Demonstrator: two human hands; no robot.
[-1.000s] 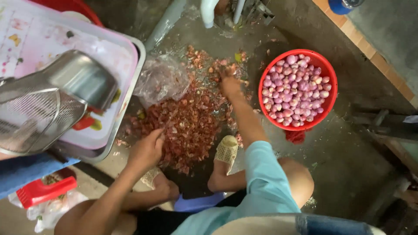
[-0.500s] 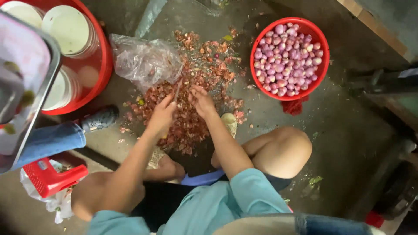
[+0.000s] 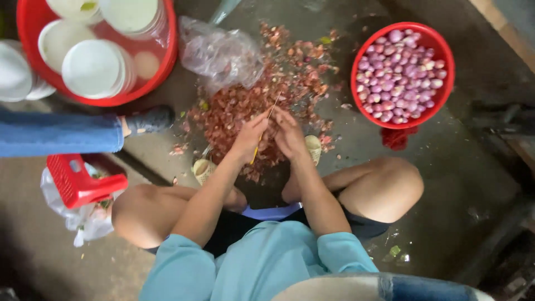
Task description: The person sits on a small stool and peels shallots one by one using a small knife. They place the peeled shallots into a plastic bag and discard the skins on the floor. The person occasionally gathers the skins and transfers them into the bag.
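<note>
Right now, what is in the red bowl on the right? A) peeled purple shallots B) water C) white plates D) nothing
A: the red bowl is heaped with smooth purple-pink peeled shallots; the white plates sit in the other red tub at top left.
</note>
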